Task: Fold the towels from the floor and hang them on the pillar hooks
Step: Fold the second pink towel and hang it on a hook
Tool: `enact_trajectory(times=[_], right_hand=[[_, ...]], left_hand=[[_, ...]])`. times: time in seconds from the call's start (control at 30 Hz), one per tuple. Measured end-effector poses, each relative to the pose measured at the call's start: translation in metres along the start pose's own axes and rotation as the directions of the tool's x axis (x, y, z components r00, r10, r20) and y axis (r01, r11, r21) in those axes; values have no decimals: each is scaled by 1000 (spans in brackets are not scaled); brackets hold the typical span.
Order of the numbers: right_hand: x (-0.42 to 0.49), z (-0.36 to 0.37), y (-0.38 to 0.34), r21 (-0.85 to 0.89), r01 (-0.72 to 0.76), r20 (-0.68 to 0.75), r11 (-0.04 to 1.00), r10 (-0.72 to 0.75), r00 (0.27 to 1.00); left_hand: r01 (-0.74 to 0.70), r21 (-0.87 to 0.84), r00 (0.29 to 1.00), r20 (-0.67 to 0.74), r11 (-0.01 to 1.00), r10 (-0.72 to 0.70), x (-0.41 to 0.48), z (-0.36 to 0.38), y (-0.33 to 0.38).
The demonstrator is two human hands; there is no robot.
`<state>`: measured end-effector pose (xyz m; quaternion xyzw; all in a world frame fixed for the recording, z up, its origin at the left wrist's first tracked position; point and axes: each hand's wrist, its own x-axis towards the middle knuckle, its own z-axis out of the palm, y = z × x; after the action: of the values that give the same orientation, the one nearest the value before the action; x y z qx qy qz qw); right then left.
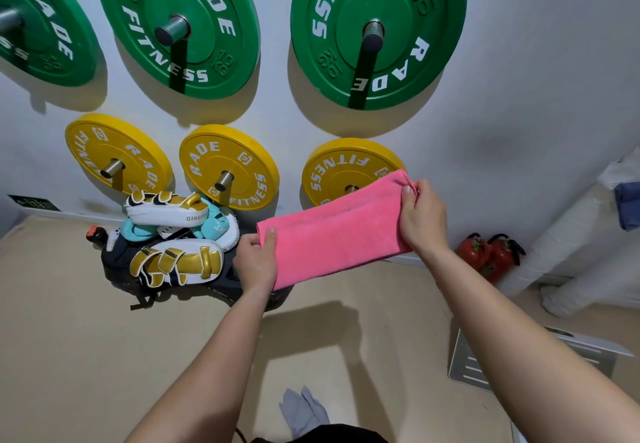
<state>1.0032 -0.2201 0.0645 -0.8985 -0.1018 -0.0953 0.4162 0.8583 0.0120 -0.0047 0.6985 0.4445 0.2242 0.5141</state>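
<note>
A pink towel (332, 234), folded into a long band, is stretched in the air between both hands in front of the wall. My left hand (256, 259) pinches its lower left end with the thumb on top. My right hand (420, 215) grips its upper right end. A grey-blue towel (303, 411) lies crumpled on the floor just in front of me. At the right edge a white pillar (571, 234) rises with a blue cloth (627, 207) and a white one hanging on it; its hooks are hidden.
Green weight plates (377, 27) and yellow weight plates (228, 165) hang on pegs on the white wall. White-and-gold boxing pads (176, 262) lie piled on a dark bag at the wall's foot. Two red fire extinguishers (485, 255) stand by the pillar. A grey metal platform (467, 363) sits at the right.
</note>
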Motion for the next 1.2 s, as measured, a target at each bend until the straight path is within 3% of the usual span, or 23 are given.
enact_trajectory(times=[0.13, 0.33, 0.53, 0.7, 0.97, 1.1, 1.2], right_hand=[[-19, 11, 19, 62, -99, 39, 993, 97, 995], [-52, 30, 25, 229, -220, 169, 948, 184, 968], [-87, 56, 4, 341, -306, 348, 889, 183, 919], [-92, 64, -5, 353, -333, 368, 874, 197, 909], [-100, 59, -13, 404, -346, 465, 847, 136, 875], [-100, 52, -21, 461, -397, 558, 794, 88, 825], [-101, 47, -21, 478, -394, 642, 785, -6, 767]], left_hand=[[58, -87, 998, 40, 995, -55, 7, 1, 4], [62, -210, 986, 165, 976, -27, -15, 12, 12], [33, -200, 942, 334, 979, 36, -53, 39, 20], [-91, -123, 934, 333, 988, 128, -62, 49, 17], [-243, 54, 926, 310, 968, 215, -63, 44, 21], [-165, 6, 919, 364, 986, 151, -59, 39, 23], [-188, 3, 892, 420, 982, 169, -52, 35, 21]])
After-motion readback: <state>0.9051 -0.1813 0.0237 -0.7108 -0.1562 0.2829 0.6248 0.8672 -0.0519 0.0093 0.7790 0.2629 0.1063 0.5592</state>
